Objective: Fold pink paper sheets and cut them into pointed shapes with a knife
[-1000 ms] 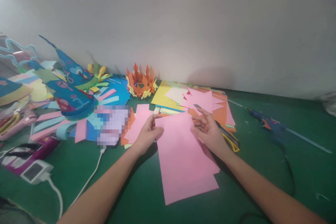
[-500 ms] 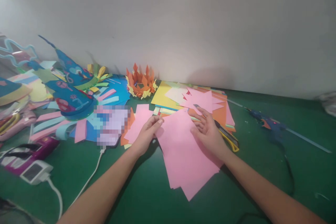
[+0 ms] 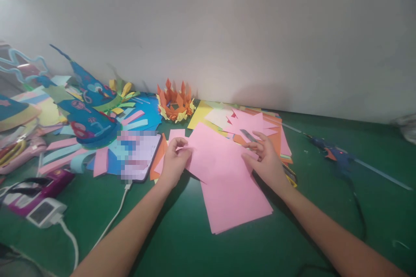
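A pink paper sheet (image 3: 214, 151) lies turned at an angle over a small stack of pink sheets (image 3: 235, 205) in the middle of the green table. My left hand (image 3: 175, 160) pinches the top sheet at its left edge, between thumb and curled fingers. At the opposite edge, my right hand (image 3: 264, 160) holds the same sheet, thumb in front and fingers behind. Just past the right fingers shows the blade of a utility knife (image 3: 248, 134). Its yellow handle appears behind my right wrist, and the middle of the knife is hidden by the hand.
A glue gun (image 3: 338, 153) with a long glue stick lies at right. Behind the sheets are coloured papers (image 3: 201, 114) and an orange paper crown (image 3: 175, 110). Blue cone hats (image 3: 92, 123), a phone (image 3: 143, 156) on a white cable and a power bank (image 3: 47, 212) occupy the left.
The top pink sheet has turned and shifted up and left off the stack. My left hand has moved slightly left with it; my right hand has moved slightly right.
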`<state>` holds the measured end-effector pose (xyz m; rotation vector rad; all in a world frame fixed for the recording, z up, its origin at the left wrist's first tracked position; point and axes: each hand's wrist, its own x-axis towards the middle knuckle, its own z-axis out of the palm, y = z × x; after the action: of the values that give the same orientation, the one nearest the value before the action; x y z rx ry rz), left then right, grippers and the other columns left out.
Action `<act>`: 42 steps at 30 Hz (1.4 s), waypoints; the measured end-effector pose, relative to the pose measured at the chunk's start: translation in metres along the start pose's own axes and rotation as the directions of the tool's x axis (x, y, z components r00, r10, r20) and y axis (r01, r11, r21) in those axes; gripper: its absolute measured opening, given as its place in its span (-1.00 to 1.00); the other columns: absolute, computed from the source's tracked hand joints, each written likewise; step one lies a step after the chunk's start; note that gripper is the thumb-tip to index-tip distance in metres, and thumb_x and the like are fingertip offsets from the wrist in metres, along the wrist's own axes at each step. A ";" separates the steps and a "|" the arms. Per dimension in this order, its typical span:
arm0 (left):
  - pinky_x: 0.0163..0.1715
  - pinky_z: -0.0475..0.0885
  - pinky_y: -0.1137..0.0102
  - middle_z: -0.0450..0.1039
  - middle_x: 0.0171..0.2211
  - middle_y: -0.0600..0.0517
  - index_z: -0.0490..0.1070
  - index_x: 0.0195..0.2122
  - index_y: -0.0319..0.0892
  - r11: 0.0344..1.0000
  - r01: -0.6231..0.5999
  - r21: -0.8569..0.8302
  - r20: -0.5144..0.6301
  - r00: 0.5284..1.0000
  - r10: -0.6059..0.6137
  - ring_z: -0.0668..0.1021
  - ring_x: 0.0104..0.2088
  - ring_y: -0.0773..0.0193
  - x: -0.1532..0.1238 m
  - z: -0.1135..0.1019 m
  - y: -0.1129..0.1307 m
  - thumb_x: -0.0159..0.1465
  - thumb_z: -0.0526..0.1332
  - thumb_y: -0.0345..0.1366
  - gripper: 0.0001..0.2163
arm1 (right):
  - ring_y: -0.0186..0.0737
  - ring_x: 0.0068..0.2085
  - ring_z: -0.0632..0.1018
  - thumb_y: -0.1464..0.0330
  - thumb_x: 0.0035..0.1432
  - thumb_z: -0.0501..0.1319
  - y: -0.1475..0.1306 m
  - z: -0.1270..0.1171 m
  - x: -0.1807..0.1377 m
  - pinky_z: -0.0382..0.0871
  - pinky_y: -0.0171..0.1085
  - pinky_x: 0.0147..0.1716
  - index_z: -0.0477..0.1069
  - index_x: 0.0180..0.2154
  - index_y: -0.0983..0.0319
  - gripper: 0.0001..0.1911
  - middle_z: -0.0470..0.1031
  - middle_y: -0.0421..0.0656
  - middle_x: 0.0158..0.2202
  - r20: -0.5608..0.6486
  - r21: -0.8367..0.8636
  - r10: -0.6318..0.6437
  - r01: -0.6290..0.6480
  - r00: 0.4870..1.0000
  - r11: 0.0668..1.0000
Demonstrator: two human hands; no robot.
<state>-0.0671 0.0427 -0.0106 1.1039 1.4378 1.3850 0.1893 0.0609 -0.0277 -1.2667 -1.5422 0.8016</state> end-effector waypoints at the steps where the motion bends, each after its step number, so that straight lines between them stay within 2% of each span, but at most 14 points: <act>1: -0.49 0.26 0.54 0.27 -0.35 0.13 0.27 -0.32 -0.13 1.000 0.005 0.007 -0.001 1.000 -0.005 0.39 -0.45 0.42 0.000 0.000 0.001 0.01 0.26 -0.32 -0.78 | -0.13 -0.18 0.52 0.25 0.02 0.25 -0.001 -0.001 0.001 0.44 -0.12 -0.22 0.03 0.12 0.13 -0.34 0.47 -0.10 -0.21 -0.020 0.010 -0.003 0.003 1.000 1.000; 6: -0.56 0.23 0.56 0.16 -0.49 0.23 0.21 -0.15 -0.11 0.993 0.119 -0.020 0.147 0.982 -0.115 0.33 -0.56 0.46 -0.005 0.005 0.005 -0.05 0.25 -0.37 -0.60 | -0.18 -0.29 0.49 0.29 0.00 0.26 -0.012 0.000 0.000 0.39 -0.24 -0.43 0.04 0.10 0.12 -0.35 0.44 -0.07 -0.15 -0.160 -0.005 -0.013 0.012 0.987 1.000; 11: -0.54 0.25 0.55 0.23 -0.41 0.19 0.17 -0.03 -0.11 0.983 0.176 -0.052 0.301 0.941 -0.153 0.36 -0.53 0.46 -0.007 0.006 0.005 -0.06 0.21 -0.42 -0.48 | -0.20 -0.24 0.47 0.29 -0.03 0.29 -0.008 0.003 -0.002 0.42 -0.23 -0.31 0.11 0.04 0.10 -0.40 0.35 -0.18 -0.28 -0.157 0.037 -0.028 0.034 0.987 0.999; 14: -0.43 0.36 0.47 0.34 -0.20 0.05 0.09 0.09 -0.08 0.977 0.209 -0.052 0.387 0.906 -0.173 0.48 -0.35 0.32 -0.009 0.004 0.006 -0.09 0.16 -0.47 -0.35 | -0.22 -0.26 0.46 0.27 -0.05 0.30 -0.001 0.004 -0.002 0.42 -0.23 -0.27 0.18 -0.02 0.10 -0.46 0.33 -0.23 -0.34 -0.113 0.070 0.000 0.008 0.994 0.997; 18: -0.16 0.40 0.30 0.24 0.10 -0.10 -0.06 0.25 0.00 0.977 0.213 0.024 0.404 0.891 -0.204 0.44 0.01 0.08 -0.011 0.001 0.006 -0.06 0.21 -0.48 -0.17 | -0.23 -0.29 0.46 0.25 -0.04 0.30 0.002 0.006 -0.002 0.41 -0.22 -0.28 0.29 -0.11 0.12 -0.59 0.35 -0.22 -0.33 -0.075 0.048 0.015 -0.011 0.997 0.999; 21: -0.02 0.35 0.22 0.22 0.16 -0.14 -0.04 0.26 -0.04 0.977 0.214 0.024 0.372 0.905 -0.207 0.37 0.11 0.00 -0.010 0.003 0.002 0.02 0.28 -0.38 -0.22 | -0.19 -0.26 0.46 0.23 -0.02 0.31 -0.002 0.006 -0.004 0.39 -0.19 -0.24 0.35 -0.23 0.14 -0.70 0.40 -0.18 -0.30 -0.066 0.050 -0.013 0.016 0.998 0.999; 24: -0.08 0.40 0.20 0.34 0.08 -0.18 0.01 0.22 -0.13 0.965 0.253 -0.072 0.365 0.907 -0.211 0.47 0.01 0.02 -0.007 0.005 -0.005 0.08 0.30 -0.26 -0.29 | -0.18 -0.27 0.45 0.18 0.02 0.30 -0.012 0.001 -0.005 0.37 -0.19 -0.22 0.37 -0.37 0.16 -0.78 0.41 -0.17 -0.35 0.057 0.101 -0.027 0.021 0.998 0.995; 27: -0.11 0.42 0.23 0.46 -0.06 -0.15 0.23 0.07 -0.21 0.950 0.266 -0.165 0.371 0.909 -0.191 0.53 -0.09 0.06 -0.004 0.007 -0.011 0.07 0.32 -0.19 -0.45 | -0.15 -0.28 0.45 -0.01 0.08 0.20 -0.021 -0.007 -0.005 0.38 -0.18 -0.26 0.38 -0.39 0.16 -0.64 0.42 -0.14 -0.36 0.306 0.258 -0.033 -0.049 0.952 0.965; 30: -0.14 0.42 0.26 0.52 -0.18 -0.08 0.32 -0.03 -0.20 0.936 0.271 -0.223 0.394 0.904 -0.167 0.56 -0.18 0.13 -0.003 0.007 -0.013 0.05 0.35 -0.17 -0.52 | -0.11 -0.33 0.48 -0.21 0.11 -0.07 -0.024 -0.010 -0.002 0.40 -0.14 -0.37 0.39 -0.32 0.14 -0.40 0.44 -0.11 -0.37 0.460 0.465 -0.008 -0.233 0.888 0.854; 32: -0.17 0.43 0.29 0.53 -0.21 -0.04 0.32 -0.02 -0.18 0.938 0.281 -0.203 0.400 0.898 -0.183 0.57 -0.24 0.19 -0.003 0.007 -0.013 0.05 0.36 -0.17 -0.52 | -0.12 -0.35 0.48 -0.19 0.13 -0.08 -0.024 -0.009 -0.001 0.41 -0.14 -0.40 0.38 -0.31 0.14 -0.42 0.43 -0.11 -0.37 0.473 0.517 0.038 -0.313 0.880 0.797; 35: -0.22 0.43 0.32 0.52 -0.25 -0.01 0.32 -0.03 -0.17 0.943 0.294 -0.158 0.412 0.887 -0.207 0.57 -0.29 0.23 -0.004 0.007 -0.014 0.05 0.36 -0.16 -0.52 | -0.17 -0.33 0.48 -0.05 0.18 0.05 -0.023 -0.005 -0.001 0.42 -0.17 -0.36 0.40 -0.24 0.14 -0.57 0.44 -0.11 -0.27 0.459 0.453 0.113 -0.342 0.881 0.823; 39: -0.21 0.42 0.33 0.52 -0.26 0.00 0.31 -0.06 -0.17 0.949 0.265 -0.170 0.403 0.898 -0.179 0.57 -0.30 0.24 -0.004 0.008 -0.015 0.06 0.36 -0.15 -0.54 | -0.10 -0.03 0.42 -0.01 0.15 0.13 -0.020 -0.001 -0.005 0.36 -0.12 -0.09 0.34 -0.08 0.10 -0.58 0.40 -0.09 -0.02 0.381 0.248 0.113 -0.219 0.918 0.944; 42: -0.20 0.42 0.32 0.51 -0.20 -0.03 0.28 -0.05 -0.17 0.949 0.256 -0.185 0.383 0.908 -0.170 0.56 -0.25 0.22 -0.005 0.009 -0.013 0.06 0.35 -0.19 -0.54 | -0.07 0.06 0.36 -0.08 0.15 0.08 -0.016 0.001 -0.005 0.22 -0.05 0.08 0.30 -0.08 0.11 -0.52 0.39 -0.09 -0.02 0.282 0.194 0.048 -0.106 0.958 0.975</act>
<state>-0.0573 0.0408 -0.0238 0.9577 1.0631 1.0915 0.1831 0.0518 -0.0151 -1.1003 -1.5849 1.2003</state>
